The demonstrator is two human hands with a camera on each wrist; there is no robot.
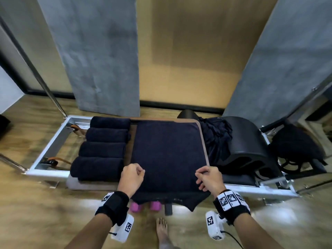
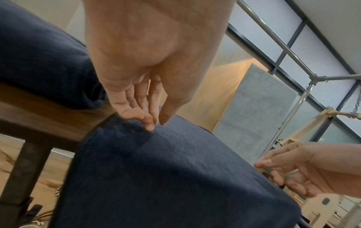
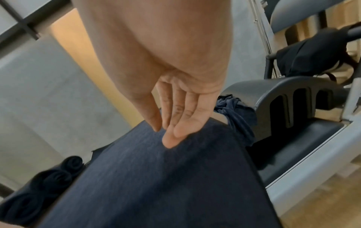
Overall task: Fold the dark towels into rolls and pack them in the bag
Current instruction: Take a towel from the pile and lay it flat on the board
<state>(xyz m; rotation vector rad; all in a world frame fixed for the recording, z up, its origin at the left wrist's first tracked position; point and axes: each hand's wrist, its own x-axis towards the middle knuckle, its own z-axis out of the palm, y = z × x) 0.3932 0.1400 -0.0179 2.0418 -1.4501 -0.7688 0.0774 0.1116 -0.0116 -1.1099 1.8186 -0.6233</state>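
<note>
Navy terry towel lies flat on the wooden-edged platform, near edge hanging over the side toward the floor. Left hand sits at the near-left part of the towel; the left wrist view shows its fingertips touching the cloth, but whether they nip a fold I cannot tell. Right hand is at the near-right part, fingers loosely extended and resting on the fabric, no closed hold visible.

Four rolled towels lie side by side on the left of the platform. Crumpled dark cloth sits to the right, a black bag further right.

Judged step: starting the fold or roll from the near edge.

Risks:
- Uneven pull between the hands would skew the roll into a cone.
- The overhanging edge may drag the towel off toward the pink dumbbells below.
- A loose first turn would unravel in packing.
</note>
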